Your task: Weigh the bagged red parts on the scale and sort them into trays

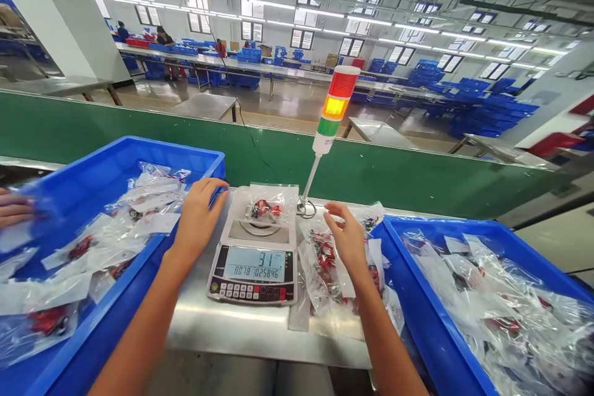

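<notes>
On the digital scale (254, 272) lies a clear plastic bag (266, 205) with red and black parts inside. The scale's display is lit with digits. My left hand (200, 213) is just left of the scale, by the rim of the left blue bin (185, 147); its fingers are stretched out and hold nothing. Over a heap of similar bags (323, 266) right of the scale is my right hand (347, 236), fingers apart and slightly bent, with nothing visibly gripped. Whether it touches the bags I cannot tell.
A signal tower (335, 108) glows orange behind the scale. Bagged parts fill the right blue bin (417, 315). Another person's blurred hand (13, 209) is over the left bin. A green barrier (278, 151) runs behind the metal table (223, 328).
</notes>
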Available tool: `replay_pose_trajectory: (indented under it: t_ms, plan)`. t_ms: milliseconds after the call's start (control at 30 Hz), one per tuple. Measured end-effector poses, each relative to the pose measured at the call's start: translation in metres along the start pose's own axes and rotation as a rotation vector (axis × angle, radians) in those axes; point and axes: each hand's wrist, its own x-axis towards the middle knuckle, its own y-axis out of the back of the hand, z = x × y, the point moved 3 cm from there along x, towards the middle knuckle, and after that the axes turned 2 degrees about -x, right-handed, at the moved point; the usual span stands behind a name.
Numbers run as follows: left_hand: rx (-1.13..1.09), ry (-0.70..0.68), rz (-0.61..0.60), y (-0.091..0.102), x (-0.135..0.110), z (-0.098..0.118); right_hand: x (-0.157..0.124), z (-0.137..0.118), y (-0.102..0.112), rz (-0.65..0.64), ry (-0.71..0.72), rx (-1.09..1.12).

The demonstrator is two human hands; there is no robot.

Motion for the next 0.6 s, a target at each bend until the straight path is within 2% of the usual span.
replay_pose_trajectory:
  t_ms: [100, 233, 433, 600]
  plan:
    - [-0.034, -0.051, -0.037, -0.018, 0.009, 0.008, -0.012, -0.001, 0.009, 0.019, -0.005, 0.007]
    - [-0.054, -0.083, -0.073, -0.032, 0.021, 0.014, -0.026, 0.000, 0.018, 0.041, -0.029, 0.041]
    - [-0.051, -0.132, -0.171, -0.052, 0.037, 0.023, -0.041, 0.010, 0.022, 0.035, -0.106, 0.047]
    - [-0.050, -0.179, -0.278, -0.081, 0.053, 0.027, -0.048, 0.016, 0.026, 0.051, -0.138, 0.066]
